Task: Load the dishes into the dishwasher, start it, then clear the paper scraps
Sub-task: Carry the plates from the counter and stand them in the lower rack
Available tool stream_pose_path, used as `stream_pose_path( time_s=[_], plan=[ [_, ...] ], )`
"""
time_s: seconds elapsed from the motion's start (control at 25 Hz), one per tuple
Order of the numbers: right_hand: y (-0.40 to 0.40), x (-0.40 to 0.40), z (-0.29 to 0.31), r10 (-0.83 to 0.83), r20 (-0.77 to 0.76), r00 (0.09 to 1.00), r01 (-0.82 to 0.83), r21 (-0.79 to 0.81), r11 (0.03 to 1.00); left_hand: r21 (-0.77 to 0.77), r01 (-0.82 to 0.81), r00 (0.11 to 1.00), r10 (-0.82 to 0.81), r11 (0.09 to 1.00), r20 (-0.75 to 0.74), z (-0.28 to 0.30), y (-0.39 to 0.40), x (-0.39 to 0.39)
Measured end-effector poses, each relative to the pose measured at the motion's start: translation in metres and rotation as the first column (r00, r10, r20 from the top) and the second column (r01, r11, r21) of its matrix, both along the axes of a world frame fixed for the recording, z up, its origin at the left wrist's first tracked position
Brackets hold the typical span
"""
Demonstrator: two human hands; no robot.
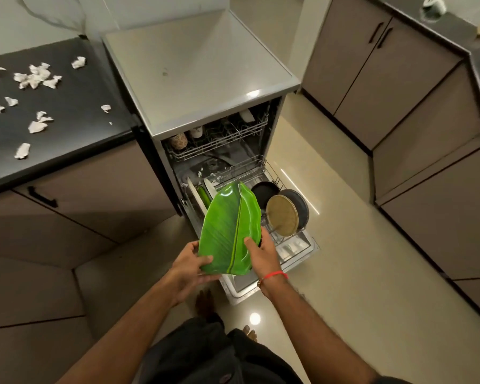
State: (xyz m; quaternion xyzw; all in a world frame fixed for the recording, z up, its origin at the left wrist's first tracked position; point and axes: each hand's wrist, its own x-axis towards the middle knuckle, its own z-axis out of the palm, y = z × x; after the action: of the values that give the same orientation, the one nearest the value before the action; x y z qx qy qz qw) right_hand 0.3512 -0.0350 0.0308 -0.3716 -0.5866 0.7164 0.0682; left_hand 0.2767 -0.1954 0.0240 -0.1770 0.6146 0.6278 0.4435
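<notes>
Both hands grip the leaf-patterned green plate (229,231) by its near edge, left hand (190,268) and right hand (262,257), above the pulled-out lower rack (275,173) of the dishwasher (205,79). Judged best: tilt it upright and slide it into a free slot beside the standing plates. The slots beneath are hidden. Paper scraps (35,77) lie across the worktop (75,115).

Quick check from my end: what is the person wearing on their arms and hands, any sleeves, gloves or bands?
Both forearms are bare, with no sleeves reaching into view and no gloves on either hand. The left hand carries nothing on its wrist or fingers that shows. The right hand has a thin red thread band tied round the wrist, with a small bead or knot at its inner side. No rings or watch show.
</notes>
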Motion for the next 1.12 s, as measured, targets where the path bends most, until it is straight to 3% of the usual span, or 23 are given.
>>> stream_pose_path(
  time_s=[0.16, 0.28, 0.52, 0.6, 0.8, 0.92, 1.0, 1.08, 1.12],
  plan=[
    [0.037, -0.028, -0.002, -0.003, 0.041, 0.999, 0.001, 0.05, 0.999, -0.152, 0.276, 0.947, -0.296, 0.949, -0.128, -0.014, 0.024, -0.031],
    [0.065, -0.047, -0.016, -0.034, 0.094, 0.995, 0.027, 0.075, 0.997, -0.195, 0.368, 0.904, -0.399, 0.909, -0.152, -0.03, 0.048, -0.051],
    [0.12, -0.07, -0.065, -0.001, 0.12, 0.993, -0.001, 0.02, 1.0, -0.173, 0.19, 0.973, -0.209, 0.966, -0.099, -0.072, 0.11, -0.088],
    [0.146, -0.073, -0.096, 0.104, 0.11, 0.988, -0.117, 0.117, 0.986, -0.216, 0.176, 0.972, -0.204, 0.96, -0.116, -0.097, 0.125, -0.099],
    [0.199, -0.055, -0.197, 0.396, 0.252, 0.883, -0.469, 0.449, 0.761, -0.381, 0.234, 0.956, -0.284, 0.894, -0.079, -0.185, 0.142, -0.105],
    [0.228, -0.043, -0.266, 0.425, 0.428, 0.798, -0.59, 0.703, 0.398, -0.505, 0.381, 0.867, -0.489, 0.774, -0.096, -0.242, 0.146, -0.108],
    [0.237, -0.037, -0.302, 0.429, 0.469, 0.773, -0.597, 0.766, 0.239, -0.56, 0.42, 0.818, -0.565, 0.715, -0.107, -0.272, 0.148, -0.109],
    [0.243, -0.035, -0.329, 0.534, 0.385, 0.753, -0.548, 0.816, 0.185, -0.57, 0.301, 0.884, -0.448, 0.765, -0.134, -0.293, 0.152, -0.11],
    [0.245, -0.036, -0.338, 0.573, 0.348, 0.742, -0.523, 0.835, 0.172, -0.541, 0.181, 0.952, -0.285, 0.821, -0.114, -0.3, 0.156, -0.111]
  ],
)
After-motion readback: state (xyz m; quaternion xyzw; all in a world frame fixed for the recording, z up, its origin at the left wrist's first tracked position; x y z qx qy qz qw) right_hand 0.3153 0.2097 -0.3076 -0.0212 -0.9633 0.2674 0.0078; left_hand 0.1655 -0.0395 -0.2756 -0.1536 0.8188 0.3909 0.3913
